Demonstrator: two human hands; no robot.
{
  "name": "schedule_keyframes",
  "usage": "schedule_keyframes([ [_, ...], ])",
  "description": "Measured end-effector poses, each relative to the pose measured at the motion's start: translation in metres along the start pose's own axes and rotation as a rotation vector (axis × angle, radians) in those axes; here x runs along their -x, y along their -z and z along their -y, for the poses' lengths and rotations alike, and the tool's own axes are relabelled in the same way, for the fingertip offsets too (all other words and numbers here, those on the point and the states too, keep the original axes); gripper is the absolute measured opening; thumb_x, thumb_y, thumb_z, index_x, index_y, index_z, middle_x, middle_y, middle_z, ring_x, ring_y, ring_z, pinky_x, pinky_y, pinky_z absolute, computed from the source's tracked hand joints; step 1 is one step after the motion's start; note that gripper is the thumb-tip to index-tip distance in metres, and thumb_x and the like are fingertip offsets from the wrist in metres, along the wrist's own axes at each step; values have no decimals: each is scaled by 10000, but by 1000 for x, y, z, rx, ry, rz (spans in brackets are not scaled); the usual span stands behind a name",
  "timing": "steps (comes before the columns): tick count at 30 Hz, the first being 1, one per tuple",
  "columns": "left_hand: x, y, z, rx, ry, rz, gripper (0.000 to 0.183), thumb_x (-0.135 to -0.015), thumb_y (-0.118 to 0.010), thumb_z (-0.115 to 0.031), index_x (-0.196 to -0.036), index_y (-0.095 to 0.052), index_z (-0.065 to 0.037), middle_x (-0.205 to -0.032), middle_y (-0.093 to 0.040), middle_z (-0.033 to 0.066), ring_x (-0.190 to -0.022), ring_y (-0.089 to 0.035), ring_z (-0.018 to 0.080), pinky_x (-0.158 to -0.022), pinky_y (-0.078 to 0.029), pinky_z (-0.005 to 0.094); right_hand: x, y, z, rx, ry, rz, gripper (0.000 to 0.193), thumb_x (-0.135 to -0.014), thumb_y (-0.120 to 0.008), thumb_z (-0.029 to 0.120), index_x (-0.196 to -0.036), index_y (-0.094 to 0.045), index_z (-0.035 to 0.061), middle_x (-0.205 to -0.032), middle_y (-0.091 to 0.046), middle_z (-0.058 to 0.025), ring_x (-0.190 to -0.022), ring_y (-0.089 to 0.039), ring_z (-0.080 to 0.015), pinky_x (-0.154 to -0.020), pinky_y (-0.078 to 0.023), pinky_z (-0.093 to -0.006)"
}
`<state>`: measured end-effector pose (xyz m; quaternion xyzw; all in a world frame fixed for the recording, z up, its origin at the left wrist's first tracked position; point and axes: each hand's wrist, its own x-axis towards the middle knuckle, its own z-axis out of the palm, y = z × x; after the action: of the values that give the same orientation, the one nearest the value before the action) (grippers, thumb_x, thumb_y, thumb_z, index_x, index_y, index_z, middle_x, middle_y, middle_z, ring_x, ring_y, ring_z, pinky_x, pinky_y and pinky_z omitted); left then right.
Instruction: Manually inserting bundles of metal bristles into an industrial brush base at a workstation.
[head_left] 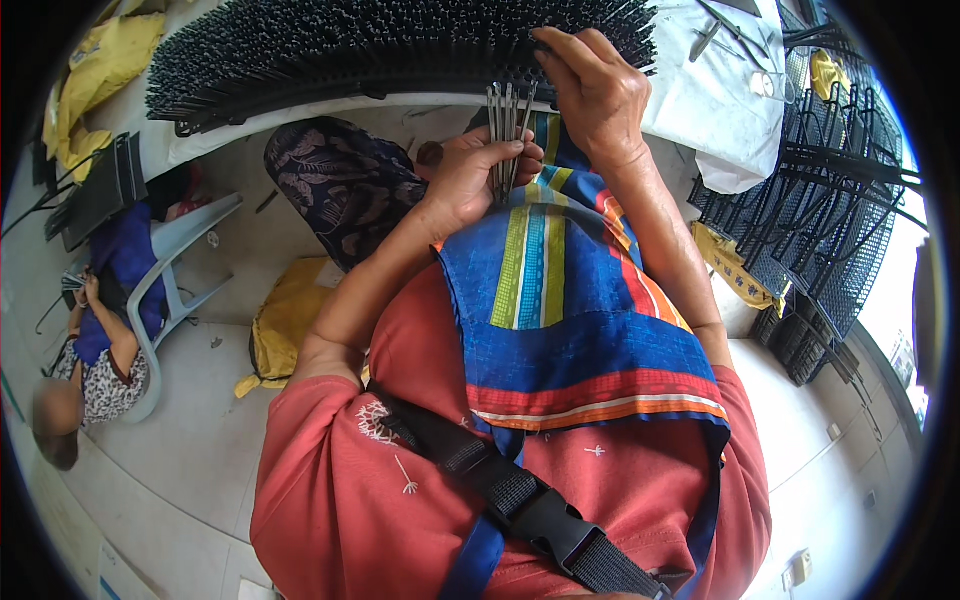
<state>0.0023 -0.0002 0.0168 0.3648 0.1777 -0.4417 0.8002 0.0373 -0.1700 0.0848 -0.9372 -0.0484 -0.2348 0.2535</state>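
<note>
My left hand (470,172) is closed around a bundle of thin silver-grey metal rods (506,115), held upright above the lap with their tops standing clear of the fingers. To its right and farther out, my right hand (605,100) reaches over the front of a wide, dense block of black upright rods (390,45). Its thumb and index finger are bent together at the rods' tips. Whatever they pinch is too small to make out. Under both forearms lies a blue striped apron (590,350).
A white-covered table (690,110) carries the block, with metal tools (705,40) at right. Black wire racks (820,200) stand to the right. Yellow sacks (290,310) lie on the floor and at far left. Another person (105,370) sits left by a pale plastic chair (165,270).
</note>
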Motion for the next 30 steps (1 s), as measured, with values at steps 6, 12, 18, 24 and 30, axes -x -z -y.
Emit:
schedule_keyframes([
  [6, -2, -1, 0, 33, -2, 43, 225, -885, -594, -63, -1100, -622, -4, -965, -682, 106, -820, -674, 181, -736, -564, 311, 1, -2, -15, 52, 47, -23, 277, -768, -728, 140, -1042, -694, 149, -748, -595, -27, -574, -592, -194, -519, -471, -274],
  [12, 2, -6, -4, 46, -14, 14, 178, -876, -584, -49, -1040, -620, 10, -909, -676, 118, -779, -664, 184, -714, -550, 305, 6, 7, -5, -59, -31, -23, 415, -730, -759, 130, -1130, -652, 147, -789, -599, -45, -576, -591, -217, -547, -492, -293],
  [18, 4, -6, -4, 61, -6, 6, 175, -879, -582, -52, -1038, -621, 11, -903, -676, 118, -775, -664, 185, -712, -550, 305, -6, -10, -9, -76, 107, -106, 80, -759, -704, 120, -837, -682, 118, -719, -588, -33, -583, -613, -247, -513, -483, -346],
  [24, 2, -3, -5, 40, -8, 23, 196, -887, -582, -62, -1069, -623, -2, -930, -680, 107, -792, -667, 176, -719, -552, 302, -7, -7, -8, -129, 58, -65, 94, -786, -694, 85, -879, -685, 95, -747, -614, -51, -619, -632, -224, -530, -488, -309],
  [30, 2, -4, -5, 46, -12, 48, 195, -888, -582, -64, -1069, -626, -5, -936, -681, 100, -798, -663, 173, -726, -546, 303, -19, 5, 0, -198, 36, -50, 133, -789, -710, 46, -918, -703, 77, -776, -635, -50, -644, -634, -159, -574, -493, -255],
])
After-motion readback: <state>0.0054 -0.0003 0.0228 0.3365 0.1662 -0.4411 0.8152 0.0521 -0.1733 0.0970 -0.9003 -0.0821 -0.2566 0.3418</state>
